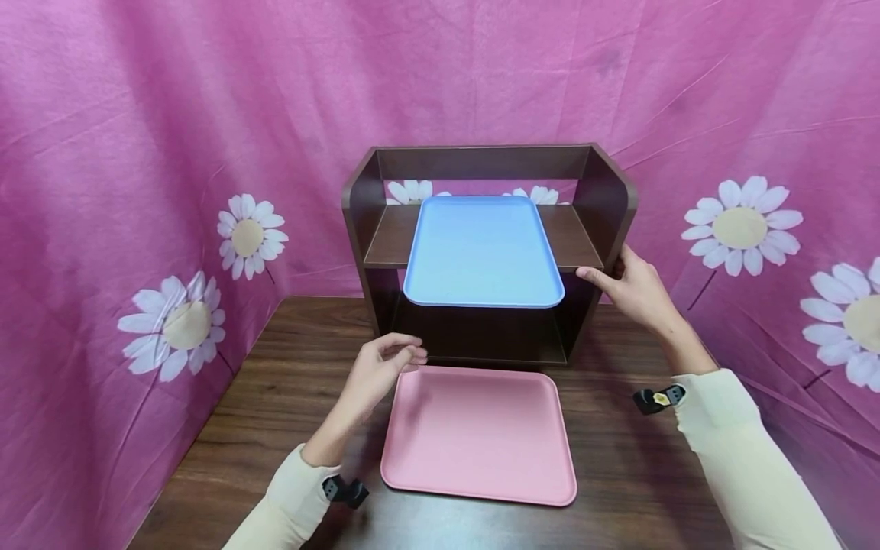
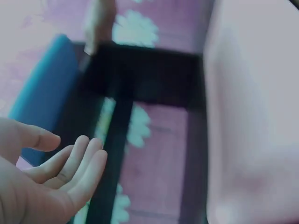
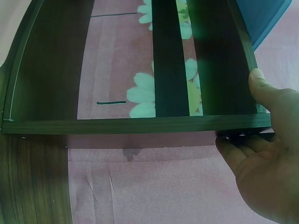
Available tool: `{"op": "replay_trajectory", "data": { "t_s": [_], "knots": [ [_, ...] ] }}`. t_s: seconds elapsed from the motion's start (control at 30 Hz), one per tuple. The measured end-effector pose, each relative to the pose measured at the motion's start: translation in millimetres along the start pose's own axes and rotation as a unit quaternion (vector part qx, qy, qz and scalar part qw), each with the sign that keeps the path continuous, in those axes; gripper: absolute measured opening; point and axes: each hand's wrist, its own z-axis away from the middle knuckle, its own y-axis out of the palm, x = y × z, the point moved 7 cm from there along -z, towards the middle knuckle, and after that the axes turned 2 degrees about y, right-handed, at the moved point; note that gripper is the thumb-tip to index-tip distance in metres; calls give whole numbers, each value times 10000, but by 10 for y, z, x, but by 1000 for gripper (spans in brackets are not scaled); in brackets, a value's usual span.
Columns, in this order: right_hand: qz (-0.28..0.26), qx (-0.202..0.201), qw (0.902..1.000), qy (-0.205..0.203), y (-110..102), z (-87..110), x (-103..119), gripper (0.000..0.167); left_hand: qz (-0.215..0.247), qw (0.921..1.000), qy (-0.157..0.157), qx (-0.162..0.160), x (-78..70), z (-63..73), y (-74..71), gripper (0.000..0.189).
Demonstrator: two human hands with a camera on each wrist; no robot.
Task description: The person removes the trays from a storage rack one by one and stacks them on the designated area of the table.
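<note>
A dark brown two-tier shelf (image 1: 481, 164) stands at the back of the table. My right hand (image 1: 639, 294) grips its right side panel; in the right wrist view the thumb (image 3: 262, 88) lies at the front edge and the fingers go round the outer face. On the upper tier lies a blue tray (image 1: 484, 252), its near end jutting past the front edge. A pink tray (image 1: 481, 435) lies flat on the table before the shelf. Over its far left corner hovers my left hand (image 1: 374, 374), fingers loosely bent and holding nothing.
The wooden table (image 1: 275, 428) extends to both sides of the shelf and trays. Behind it hangs a pink cloth (image 1: 289, 92) printed with large white daisies. The lower tier (image 1: 481, 332) of the shelf lies in shadow under the blue tray.
</note>
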Motion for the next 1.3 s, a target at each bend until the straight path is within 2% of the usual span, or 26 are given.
{"op": "replay_trajectory", "data": {
  "t_s": [0.13, 0.23, 0.37, 0.43, 0.53, 0.6, 0.67, 0.73, 0.8, 0.9, 1.07, 1.17, 1.3],
  "knots": [
    [28, -6, 10000, -22, 15, -12, 8, 63, 1038, 9936, 97, 447, -222, 38, 170, 31],
    [52, -20, 10000, -24, 24, -11, 2, 63, 1748, 9824, 82, 655, -352, 66, 311, 38],
    [47, -61, 10000, -10, 16, 2, -10, 62, 2637, 9615, -20, 769, -452, 51, 485, 39],
    [51, -80, 10000, -28, 8, 7, -10, 61, 3079, 9485, -86, 737, -486, 32, 555, 30],
    [23, -71, 10000, -47, 4, 10, -8, 61, 3645, 9290, -125, 633, -531, -4, 638, 5],
    [4, -69, 10000, -58, 0, 14, -8, 60, 3939, 9171, -136, 598, -556, -29, 690, 13],
    [-22, -86, 9999, -60, -5, 18, -12, 60, 4115, 9095, -125, 583, -582, -56, 739, 18],
    [-43, -90, 9999, -81, -11, 22, -13, 59, 4275, 9022, -118, 555, -598, -84, 782, 13],
    [-78, -88, 9999, -101, -14, 23, -14, 59, 4370, 8979, -132, 504, -609, -112, 819, 8],
    [-84, -82, 9999, -118, -15, 22, -14, 59, 4527, 8909, -164, 320, -614, -154, 851, 18],
    [-65, -112, 9998, -158, -14, 12, -8, 59, 4751, 8797, -179, 83, -611, -205, 873, 21],
    [-61, -107, 9998, -165, -9, 9, -4, 59, 4814, 8763, -174, 39, -598, -215, 884, 27],
    [-52, -94, 9998, -159, 1, 5, -4, 61, 4802, 8771, -120, -52, -589, -217, 886, 31]
  ]
}}
